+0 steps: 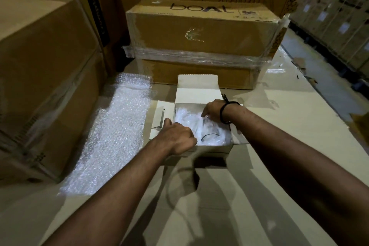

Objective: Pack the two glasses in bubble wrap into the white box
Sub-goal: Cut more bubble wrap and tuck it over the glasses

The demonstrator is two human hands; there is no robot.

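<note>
- left hand [177,138]: at the near-left corner of the open white cardboard box [215,149]. Fingers curled tight, tips buried in the crumpled white bubble-wrap bundle [185,118] inside the box; looks to be gripping it. Thumb points away along the box's left side flap.
- right hand [213,110]: over the far-right part of the box, fingers pointing down at the wrap. Fingertips hidden behind the hand, so cannot tell if it pinches or only touches. Thin black wristband [222,113] on that wrist.
- clear drinking glass [209,130]: inside the box, right half, lying among the wrap. Dark ring end faces the box's near wall.
- key relation: the glass's long axis runs roughly far-to-near in the box. Right hand sits at its far end and is the nearer hand; left hand is just beside its near-left side. The glass lies between the two hands.
- second glass: not made out. Maybe under the wrap in the box's left half; cannot tell.
- judgement: at least one glass is in, and tucking wrap looks like the current step. Box lid flap stands up at the far side, not yet closed.
- loose clear bubble-wrap sheet [115,136]: flat, left of the box, apart from it.
- brown taped cardboard carton [199,32]: just behind the box.
- large brown carton [40,66]: further left of the box, beyond the sheet.
</note>
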